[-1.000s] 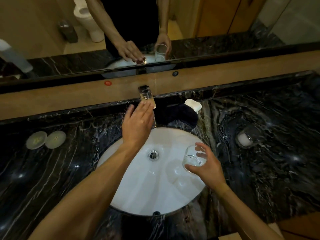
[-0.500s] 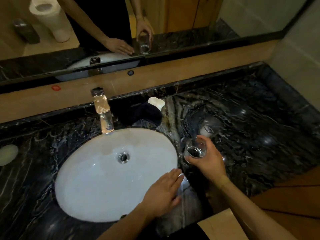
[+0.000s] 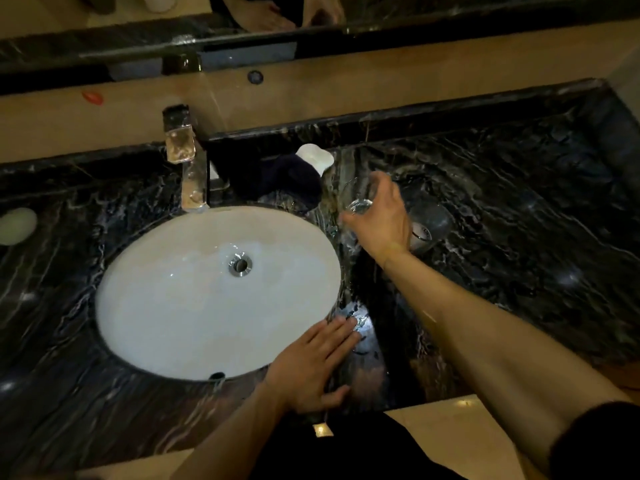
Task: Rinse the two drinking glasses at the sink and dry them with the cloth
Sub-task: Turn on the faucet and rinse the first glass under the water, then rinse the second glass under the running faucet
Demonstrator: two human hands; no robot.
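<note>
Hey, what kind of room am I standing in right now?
Most likely a bathroom, perhaps a hotel one: a white oval sink set under a dark marble counter, a chrome faucet behind it, and a mirror along the wall.

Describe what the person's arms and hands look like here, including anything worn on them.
Both forearms are bare. The left hand shows no ring, glove or watch. The right hand is bare too; a dark sleeve covers the right upper arm at the frame's corner.
</note>
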